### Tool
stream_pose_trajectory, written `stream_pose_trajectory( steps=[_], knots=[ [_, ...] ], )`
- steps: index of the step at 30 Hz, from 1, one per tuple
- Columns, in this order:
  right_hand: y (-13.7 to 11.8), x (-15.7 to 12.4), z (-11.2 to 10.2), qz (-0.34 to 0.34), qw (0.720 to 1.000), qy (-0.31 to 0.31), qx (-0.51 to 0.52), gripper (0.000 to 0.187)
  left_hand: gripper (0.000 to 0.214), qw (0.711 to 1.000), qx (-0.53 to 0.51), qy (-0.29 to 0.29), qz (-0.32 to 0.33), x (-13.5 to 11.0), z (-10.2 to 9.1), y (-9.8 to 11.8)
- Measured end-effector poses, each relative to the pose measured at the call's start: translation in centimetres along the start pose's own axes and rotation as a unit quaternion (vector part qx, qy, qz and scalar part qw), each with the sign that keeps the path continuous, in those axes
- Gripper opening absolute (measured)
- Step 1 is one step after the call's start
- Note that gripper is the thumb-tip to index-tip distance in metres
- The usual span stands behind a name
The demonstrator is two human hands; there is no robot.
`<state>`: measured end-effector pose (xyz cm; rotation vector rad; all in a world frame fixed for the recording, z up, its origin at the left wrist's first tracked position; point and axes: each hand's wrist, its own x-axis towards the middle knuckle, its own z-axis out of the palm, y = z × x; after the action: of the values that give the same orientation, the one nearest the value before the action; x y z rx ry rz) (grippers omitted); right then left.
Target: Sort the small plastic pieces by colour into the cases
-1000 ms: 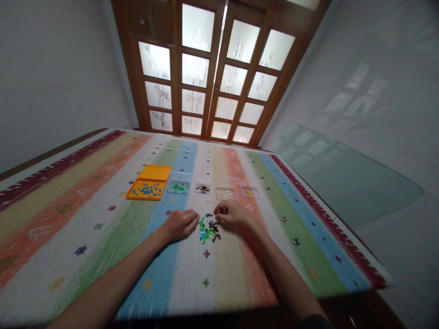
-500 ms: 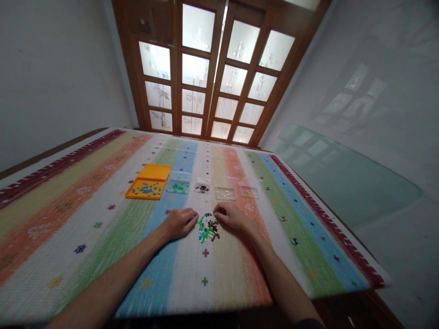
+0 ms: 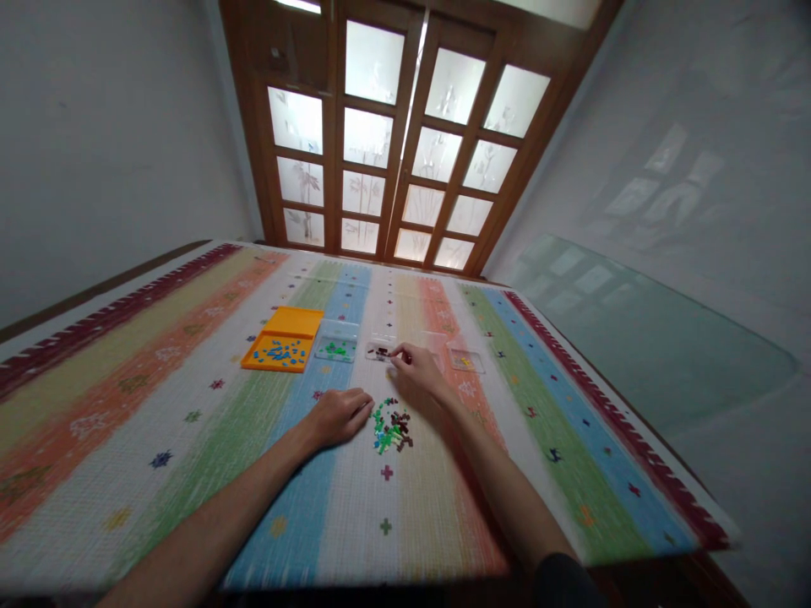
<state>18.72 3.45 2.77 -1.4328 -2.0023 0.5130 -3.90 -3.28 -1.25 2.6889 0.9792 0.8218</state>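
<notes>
A small heap of tiny green, brown and blue pieces (image 3: 391, 427) lies on the striped cloth in front of me. My left hand (image 3: 340, 415) rests on the cloth just left of the heap, fingers curled loosely with nothing visible in them. My right hand (image 3: 415, 369) is stretched forward beyond the heap, fingertips pinched together at the edge of a clear tray holding brown pieces (image 3: 378, 351). What the pinch holds is too small to see.
A row of trays stands beyond the heap: an orange box with blue pieces (image 3: 279, 352), a clear tray with green pieces (image 3: 335, 348), and another clear tray with yellow pieces (image 3: 467, 361). The table's right edge (image 3: 639, 460) runs beside a wall.
My right hand left the heap's right side and reached forward to the tray of brown pieces. The left hand stayed put. The camera tilted slightly.
</notes>
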Motion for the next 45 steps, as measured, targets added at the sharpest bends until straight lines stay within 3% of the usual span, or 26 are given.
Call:
stream_pose_trajectory(
  steps=[8,14,17,20,24,29,42,45],
  knots=[
    [-0.1,1.5,1.8,0.047,0.997,0.044,-0.053,0.020,0.027,1.000,0.011,-0.006,0.001,0.0,0.0,0.0],
    [-0.5,0.7,0.5,0.041,0.998,0.024,-0.052,0.024,0.027,1.000,0.011,-0.004,0.007,0.0,0.0,-0.1],
    [-0.6,-0.4,-0.8,0.012,0.999,-0.012,-0.039,0.022,0.027,1.000,0.012,-0.008,0.002,0.0,0.0,-0.1],
    [-0.4,-2.1,-1.7,-0.024,0.996,-0.087,-0.029,0.016,0.028,1.000,0.019,-0.013,0.000,0.0,0.0,-0.1],
    [-0.3,-4.5,-1.9,-0.035,0.986,-0.158,-0.030,0.013,0.027,1.000,0.025,-0.017,0.001,0.0,0.0,-0.1],
    [-0.4,-5.9,-1.5,-0.044,0.986,-0.152,-0.050,0.017,0.028,1.000,0.018,-0.018,-0.002,0.0,-0.1,-0.1],
    [-0.6,-6.0,-1.0,-0.081,0.986,-0.145,-0.030,0.011,0.030,1.000,0.009,-0.021,-0.017,0.0,-0.1,-0.1],
    [-0.6,-6.0,-0.8,-0.053,0.988,-0.141,0.013,0.010,0.030,1.000,0.010,-0.019,-0.015,0.0,-0.1,-0.2]
  ],
)
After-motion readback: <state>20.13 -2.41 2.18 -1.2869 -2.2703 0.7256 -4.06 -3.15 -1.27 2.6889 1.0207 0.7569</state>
